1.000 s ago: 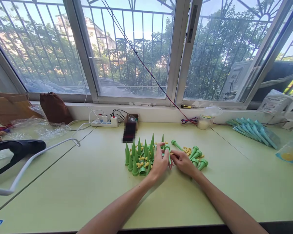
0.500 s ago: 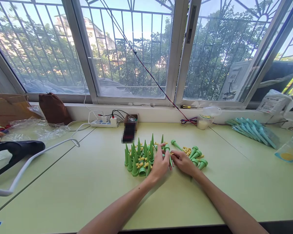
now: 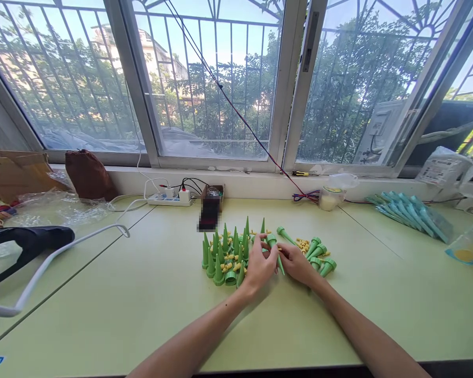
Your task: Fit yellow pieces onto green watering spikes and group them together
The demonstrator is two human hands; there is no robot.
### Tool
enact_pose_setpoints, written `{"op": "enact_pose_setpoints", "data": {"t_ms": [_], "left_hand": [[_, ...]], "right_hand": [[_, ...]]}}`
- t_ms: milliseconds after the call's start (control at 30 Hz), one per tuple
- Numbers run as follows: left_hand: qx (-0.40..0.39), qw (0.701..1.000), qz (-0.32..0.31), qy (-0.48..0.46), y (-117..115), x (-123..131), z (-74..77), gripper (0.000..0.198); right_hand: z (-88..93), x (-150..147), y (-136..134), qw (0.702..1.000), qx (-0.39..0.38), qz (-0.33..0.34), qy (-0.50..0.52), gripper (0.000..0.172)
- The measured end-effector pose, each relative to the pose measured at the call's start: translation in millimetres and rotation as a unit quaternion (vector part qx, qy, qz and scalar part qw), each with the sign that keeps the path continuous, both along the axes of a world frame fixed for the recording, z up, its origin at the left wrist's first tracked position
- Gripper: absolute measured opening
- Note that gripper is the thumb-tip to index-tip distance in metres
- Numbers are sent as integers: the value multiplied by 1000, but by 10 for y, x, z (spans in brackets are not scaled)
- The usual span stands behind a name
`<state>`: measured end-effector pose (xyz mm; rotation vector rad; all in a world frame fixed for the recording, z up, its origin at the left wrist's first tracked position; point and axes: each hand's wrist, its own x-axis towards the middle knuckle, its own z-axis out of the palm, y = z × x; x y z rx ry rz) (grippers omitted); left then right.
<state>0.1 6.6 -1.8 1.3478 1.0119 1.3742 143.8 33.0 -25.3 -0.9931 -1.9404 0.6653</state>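
Note:
My left hand (image 3: 259, 269) is closed around a green plant watering spike (image 3: 271, 240), its wide cap up and its tip slanting down to the right. My right hand (image 3: 298, 264) meets it from the right, fingers pinched at a small yellow piece (image 3: 279, 249) against the spike's side. Whether that piece is seated in the spike I cannot tell. Left of my hands, several green spikes (image 3: 218, 270) stand tip up with small yellow valves (image 3: 229, 257) among them. To the right, more green spikes (image 3: 316, 250) lie on their sides beside a little heap of yellow valves (image 3: 302, 243).
The pale green table (image 3: 150, 310) runs to the window sill. A power strip (image 3: 168, 199), a small box (image 3: 220, 191) and a jar (image 3: 330, 199) line the back. Blue-green packets (image 3: 412, 212) lie at right; a white bent tube (image 3: 55, 258) crosses the left side.
The spike in my left hand has tilted, its tip swinging to the right and showing more clearly. My right hand stays close against it. The other spikes lie as before.

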Motion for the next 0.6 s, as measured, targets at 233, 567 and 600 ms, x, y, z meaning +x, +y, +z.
{"op": "enact_pose_setpoints", "data": {"t_ms": [233,567,600], "left_hand": [[-16,999,16,-30,-5,23,13,37],[-36,996,34,-81,-16,39,14,42],[-39,995,35,-81,-19,39,19,42]], "right_hand": [[50,-18,-28,1000,-6,18,16,26],[92,-36,-54,997,-40,48,49,28],[91,-37,-54,997,-43,48,52,28]]}}
